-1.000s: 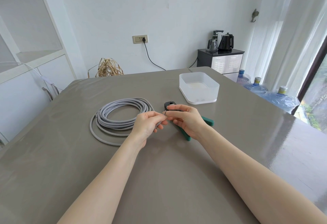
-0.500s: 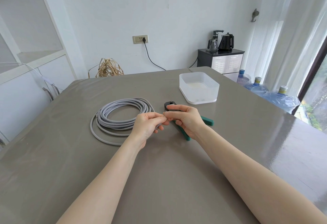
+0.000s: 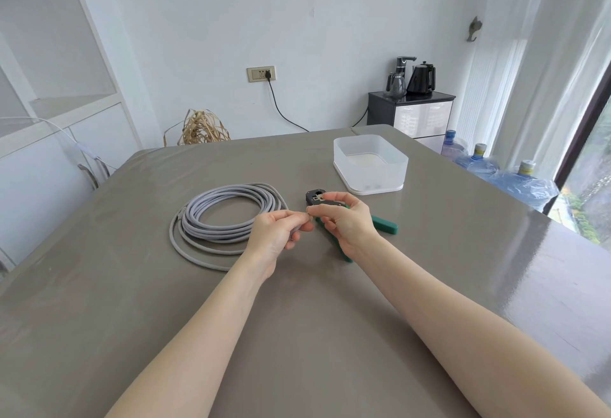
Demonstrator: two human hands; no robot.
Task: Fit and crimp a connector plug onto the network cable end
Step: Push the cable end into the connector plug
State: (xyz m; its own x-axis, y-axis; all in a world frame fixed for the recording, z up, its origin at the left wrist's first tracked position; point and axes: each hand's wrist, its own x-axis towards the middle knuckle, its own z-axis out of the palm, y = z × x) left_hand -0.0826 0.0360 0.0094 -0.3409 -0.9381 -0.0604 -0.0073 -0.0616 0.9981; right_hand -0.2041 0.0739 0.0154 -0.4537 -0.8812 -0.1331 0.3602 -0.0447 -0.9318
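Pinching the grey cable end (image 3: 299, 226) in your left hand (image 3: 276, 234), you hold it just above the table (image 3: 297, 318), thumb and curled fingers closed round it. Your right hand (image 3: 347, 222) meets it fingertip to fingertip, pinching something small at the cable tip; whether that is the connector plug is too small to tell. The rest of the cable lies coiled (image 3: 228, 216) on the table, left of your left hand. A green-handled crimping tool (image 3: 385, 223) lies flat under and beyond your right hand, dark head pointing away. Further back right stands a translucent white plastic box (image 3: 370, 166).
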